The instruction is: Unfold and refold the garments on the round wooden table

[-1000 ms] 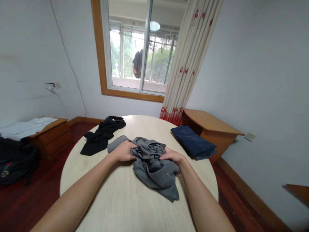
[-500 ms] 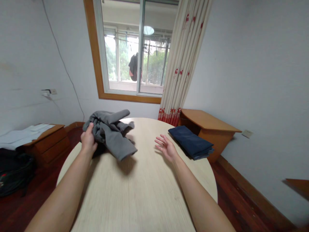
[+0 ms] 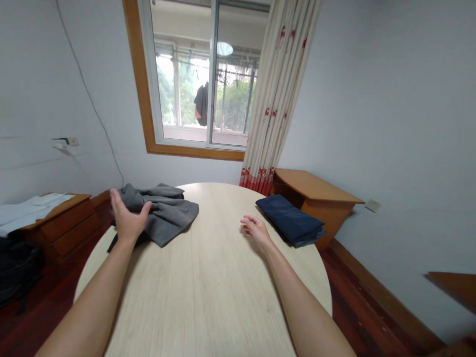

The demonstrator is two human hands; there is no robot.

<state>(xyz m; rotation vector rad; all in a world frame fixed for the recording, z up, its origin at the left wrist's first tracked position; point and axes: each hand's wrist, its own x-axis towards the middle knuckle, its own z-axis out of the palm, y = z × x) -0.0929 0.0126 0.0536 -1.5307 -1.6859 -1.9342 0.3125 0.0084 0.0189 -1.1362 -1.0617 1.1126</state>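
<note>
A crumpled grey garment (image 3: 167,213) lies at the left side of the round table, its exact kind unclear. Black cloth (image 3: 143,239) shows from beneath it. My left hand (image 3: 129,218) is over the garment's left part, thumb and fingers spread apart, gripping nothing. Above the table's right half hovers my right hand (image 3: 256,229), empty, its fingers loosely bent and apart. To the right of that hand is a stack of folded dark blue cloth (image 3: 290,218), which the hand does not touch.
The pale round table (image 3: 208,287) fills the foreground. Behind its right edge stands a wooden desk (image 3: 320,186). At the left are a low wooden cabinet (image 3: 74,228) with papers (image 3: 29,210) and a black bag (image 3: 17,267) on the floor. A curtain (image 3: 273,114) hangs beside the window.
The grey garment has gone from my left hand's grip down onto the table at the left. My left hand has opened. The right hand's fingers have curled slightly.
</note>
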